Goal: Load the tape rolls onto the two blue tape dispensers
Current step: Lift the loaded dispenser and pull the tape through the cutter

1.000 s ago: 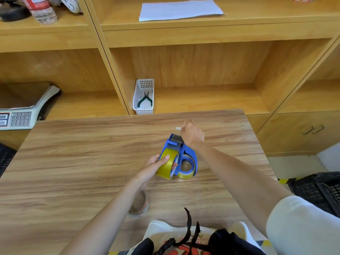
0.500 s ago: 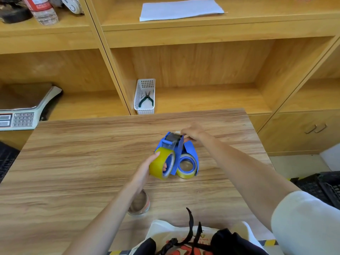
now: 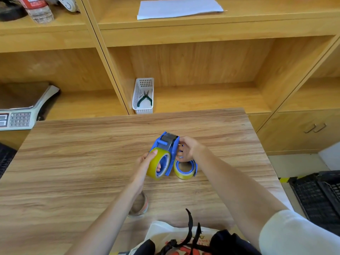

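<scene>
The left grip [image 3: 145, 162] wraps a yellow roll [image 3: 158, 163], thumb on its outer band and fingertips showing through its core. The right grip [image 3: 185, 150] holds the side of a blue dispenser [image 3: 168, 144], fingers curled around its frame.

There is only the head view, looking down over both bare forearms onto a wood-grain surface [image 3: 82, 162]. The roll stands on edge against the near side of the dispenser, at or on its hub; how far it is seated cannot be told. The dispenser's grey cutter end points away from the person. Just right of it, touching or nearly so, a second dispenser [image 3: 195, 167] lies low on the surface with a second roll [image 3: 184, 171] already sitting in it. Nearer the person, partly hidden under the left forearm, a third roll [image 3: 138, 206] with a pinkish rim lies flat.

Behind the surface are wooden shelves: a white basket [image 3: 143, 96] with pliers [image 3: 145, 99], a scale [image 3: 22, 111] at left, a sheet of paper [image 3: 179, 7] and a bottle [image 3: 39, 9] higher up.

The step in hand looks like pressing the roll onto the first dispenser's hub. Next, the roll likely needs pushing fully home while the right hand steadies the frame, then the tape end drawing toward the cutter.
</scene>
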The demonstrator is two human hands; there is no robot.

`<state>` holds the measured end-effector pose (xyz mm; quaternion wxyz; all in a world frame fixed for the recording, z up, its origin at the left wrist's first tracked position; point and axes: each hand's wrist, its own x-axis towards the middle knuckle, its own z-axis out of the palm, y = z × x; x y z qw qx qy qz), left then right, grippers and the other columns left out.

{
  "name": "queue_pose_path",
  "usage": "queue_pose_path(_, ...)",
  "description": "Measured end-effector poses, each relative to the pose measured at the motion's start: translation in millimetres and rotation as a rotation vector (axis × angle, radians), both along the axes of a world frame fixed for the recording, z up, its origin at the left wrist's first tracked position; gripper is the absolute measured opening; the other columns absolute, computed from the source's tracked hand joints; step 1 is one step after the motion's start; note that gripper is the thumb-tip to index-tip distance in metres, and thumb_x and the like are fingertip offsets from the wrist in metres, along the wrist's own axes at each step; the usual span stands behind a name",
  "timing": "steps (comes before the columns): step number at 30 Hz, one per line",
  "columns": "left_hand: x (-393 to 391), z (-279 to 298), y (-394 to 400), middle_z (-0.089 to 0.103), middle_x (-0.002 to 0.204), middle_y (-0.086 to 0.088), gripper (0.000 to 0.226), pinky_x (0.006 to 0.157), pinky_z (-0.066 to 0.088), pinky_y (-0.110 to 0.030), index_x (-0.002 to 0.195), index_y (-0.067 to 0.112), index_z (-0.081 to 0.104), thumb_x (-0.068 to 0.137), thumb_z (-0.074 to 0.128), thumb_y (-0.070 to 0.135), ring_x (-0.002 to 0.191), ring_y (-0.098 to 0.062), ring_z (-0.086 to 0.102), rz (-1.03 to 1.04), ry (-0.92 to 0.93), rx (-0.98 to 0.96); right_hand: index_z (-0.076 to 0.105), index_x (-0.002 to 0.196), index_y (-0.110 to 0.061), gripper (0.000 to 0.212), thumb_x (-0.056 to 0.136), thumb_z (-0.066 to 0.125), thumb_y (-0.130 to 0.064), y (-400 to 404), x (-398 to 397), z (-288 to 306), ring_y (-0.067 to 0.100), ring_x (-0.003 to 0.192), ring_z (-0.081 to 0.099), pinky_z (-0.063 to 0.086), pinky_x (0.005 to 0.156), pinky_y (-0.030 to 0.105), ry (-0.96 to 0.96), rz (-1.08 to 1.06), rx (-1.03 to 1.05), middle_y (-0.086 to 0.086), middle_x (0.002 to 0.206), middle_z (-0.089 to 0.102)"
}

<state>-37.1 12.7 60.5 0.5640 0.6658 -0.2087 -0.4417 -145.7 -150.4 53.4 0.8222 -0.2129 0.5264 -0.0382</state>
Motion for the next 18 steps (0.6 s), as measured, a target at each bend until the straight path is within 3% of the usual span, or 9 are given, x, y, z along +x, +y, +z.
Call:
queue_pose_path(2,1.0,-1.6,-0.5,0.062,0.050,-0.002,0.039,0.050,0.047,-0.019,0.061,0.008,0.060,0.094,0.059,0.029,0.045,-0.012,0.055,0.015,-0.001,0.007,0.061,0.082,-0.013,0.019,0.094,0.049,-0.019,2.3,1.7,-1.1,0.020,0.076,0.058,0.045,0.085,0.034,-0.019,-0.023,0.001,0.001,0.081,0.064)
queue_pose_path(5,1.8,-2.8,-4.9,0.063,0.050,-0.002,0.040,0.057,0.048,-0.023,0.058,0.011,0.063,0.092,0.061,0.032,0.048,-0.014,0.056,0.051,0.017,0.027,0.063,0.087,-0.014,0.017,0.095,0.050,-0.022,3.4,5.6,-3.5,0.020,0.080,0.060,0.045,0.085,0.036,-0.049,-0.047,0.014,0.000,0.086,0.066)
queue_pose_path(9,8.9,-8.3,-14.5,0.065,0.056,-0.003,0.037,0.068,0.050,-0.033,0.058,0.017,0.069,0.088,0.063,0.038,0.052,-0.016,0.059,0.164,0.142,0.096,0.062,0.106,-0.017,0.020,0.099,0.049,-0.031,1.5,11.7,-10.9,0.022,0.117,0.057,0.043,0.102,0.040,-0.120,-0.106,-0.006,-0.002,0.117,0.064)
queue_pose_path(11,14.2,-12.6,-17.7,0.066,0.062,-0.004,0.031,0.073,0.050,-0.035,0.062,0.020,0.072,0.085,0.065,0.040,0.056,-0.017,0.060,0.177,0.217,0.131,0.064,0.101,-0.018,0.020,0.097,0.052,-0.035,2.4,12.9,-11.7,0.022,0.116,0.057,0.048,0.088,0.046,-0.123,-0.077,-0.044,-0.002,0.122,0.062)
queue_pose_path(13,18.6,-17.0,-20.5,0.063,0.061,-0.002,0.027,0.066,0.050,-0.031,0.070,0.019,0.069,0.087,0.062,0.040,0.051,-0.013,0.058,0.171,0.289,0.141,0.065,0.094,-0.020,0.019,0.095,0.055,-0.036,5.1,13.5,-11.2,0.021,0.108,0.059,0.050,0.073,0.045,-0.111,-0.022,-0.084,-0.002,0.119,0.063)
queue_pose_path(18,27.3,-22.7,-27.0,0.056,0.054,0.002,0.024,0.054,0.045,-0.023,0.075,0.014,0.060,0.091,0.047,0.028,0.048,-0.009,0.051,0.249,0.491,0.095,0.061,0.116,-0.023,0.021,0.096,0.055,-0.024,10.7,17.5,-16.9,0.018,0.113,0.057,0.049,0.077,0.039,-0.042,0.038,-0.184,-0.002,0.123,0.061)
